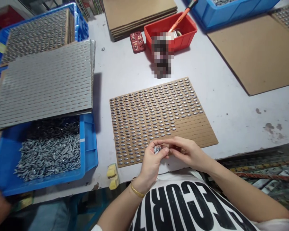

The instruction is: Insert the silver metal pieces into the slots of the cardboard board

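Several small, silvery leaf-shaped metal pieces [157,149] lie in the curl of my left hand [152,160], its thumb and fingers closed around them. My right hand [189,151] meets it at the fingertips in a pinch; whatever is between those fingers is hidden. Both hands are over the front edge of a cardboard sheet [199,130]. Rows of similar metal pieces [146,112] stand along the sheet's slits, covering its left and far parts. At the near right, the slits show bare cardboard.
At left, a blue bin [90,157] holds loose metal pieces, with a grey filled sheet [45,80] above it. Yellow blocks [112,176] sit at the table edge. Behind are a red bin [183,43], a red phone-like object [137,42] and stacked cardboard [139,12]. Another cardboard sheet [257,54] lies right.
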Tool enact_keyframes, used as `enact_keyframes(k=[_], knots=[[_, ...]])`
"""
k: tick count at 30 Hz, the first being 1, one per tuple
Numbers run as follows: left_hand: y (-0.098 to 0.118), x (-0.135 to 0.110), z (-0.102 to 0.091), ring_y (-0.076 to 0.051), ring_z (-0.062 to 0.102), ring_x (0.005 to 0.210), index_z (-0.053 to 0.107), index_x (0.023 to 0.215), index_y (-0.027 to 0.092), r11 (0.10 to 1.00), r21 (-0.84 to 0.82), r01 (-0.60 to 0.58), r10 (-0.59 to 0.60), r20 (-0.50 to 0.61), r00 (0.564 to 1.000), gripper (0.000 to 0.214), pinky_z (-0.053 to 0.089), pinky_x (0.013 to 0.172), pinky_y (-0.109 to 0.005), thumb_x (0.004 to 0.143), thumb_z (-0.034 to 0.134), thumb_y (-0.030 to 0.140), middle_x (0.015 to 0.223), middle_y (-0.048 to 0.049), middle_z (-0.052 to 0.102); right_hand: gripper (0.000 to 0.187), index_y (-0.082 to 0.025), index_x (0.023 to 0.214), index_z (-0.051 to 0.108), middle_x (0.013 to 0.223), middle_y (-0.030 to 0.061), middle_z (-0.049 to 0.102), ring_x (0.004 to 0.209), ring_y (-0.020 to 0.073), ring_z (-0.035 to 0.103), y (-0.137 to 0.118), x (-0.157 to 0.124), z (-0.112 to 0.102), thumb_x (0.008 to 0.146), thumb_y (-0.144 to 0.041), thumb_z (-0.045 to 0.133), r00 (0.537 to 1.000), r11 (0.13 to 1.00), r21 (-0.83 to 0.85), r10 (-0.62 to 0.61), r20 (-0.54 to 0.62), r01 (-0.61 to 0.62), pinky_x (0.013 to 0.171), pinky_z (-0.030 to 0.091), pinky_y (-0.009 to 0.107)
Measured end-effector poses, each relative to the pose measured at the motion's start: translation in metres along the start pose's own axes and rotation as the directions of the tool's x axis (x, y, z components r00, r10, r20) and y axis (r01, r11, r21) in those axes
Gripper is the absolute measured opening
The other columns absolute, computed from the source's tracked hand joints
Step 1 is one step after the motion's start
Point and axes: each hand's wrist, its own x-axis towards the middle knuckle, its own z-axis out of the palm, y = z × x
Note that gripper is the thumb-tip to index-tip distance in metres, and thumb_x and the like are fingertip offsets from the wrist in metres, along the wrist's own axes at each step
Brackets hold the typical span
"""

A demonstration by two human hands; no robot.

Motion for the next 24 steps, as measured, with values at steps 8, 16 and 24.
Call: enact_keyframes(k=[8, 16, 24], knots=[[0.013, 0.002, -0.001, -0.02, 0.065, 0.101, 0.06, 0.103, 0.015, 0.982, -0.172, 0.083, -0.083, 0.002, 0.997, 0.029, 0.05, 0.09, -0.031, 0.075, 0.065, 0.009, 0.107, -0.0102, 0.067, 0.013, -0.02, 0.09, 0.067, 0.084, 0.0033, 0.068, 0.075, 0.016, 0.063, 0.031, -0.008, -0.01, 0.087, -0.028, 0.057, 0.951, 0.973, 0.16, 0.202, -0.233, -0.167, 0.065, 0.05, 0.027], [0.013, -0.001, -0.004, -0.018, 0.068, 0.093, 0.058, 0.106, 0.014, 0.971, -0.136, 0.196, -0.197, 0.003, 0.98, 0.031, 0.052, 0.086, -0.028, 0.077, 0.069, 0.015, 0.104, -0.0127, 0.07, 0.013, -0.021, 0.088, 0.065, 0.084, 0.0029, 0.067, 0.078, 0.0172, 0.062, 0.054, 0.007, -0.004, 0.088, -0.024, 0.053, 0.906, 0.98, -0.146, 0.065, -0.419, -0.138, 0.07, 0.047, 0.029], [0.008, -0.002, -0.008, -0.01, 0.063, 0.063, 0.058, 0.095, 0.014, 0.982, -0.076, 0.173, -0.173, 0.009, 0.985, 0.024, 0.049, 0.06, -0.02, 0.077, 0.071, 0.024, 0.078, -0.0058, 0.068, 0.015, -0.019, 0.088, 0.065, 0.081, 0.0026, 0.059, 0.069, 0.0143, 0.057, 0.059, 0.011, -0.002, 0.09, -0.025, 0.051, 0.92, 0.891, -0.414, 0.009, -0.393, -0.186, 0.065, 0.043, 0.026]])
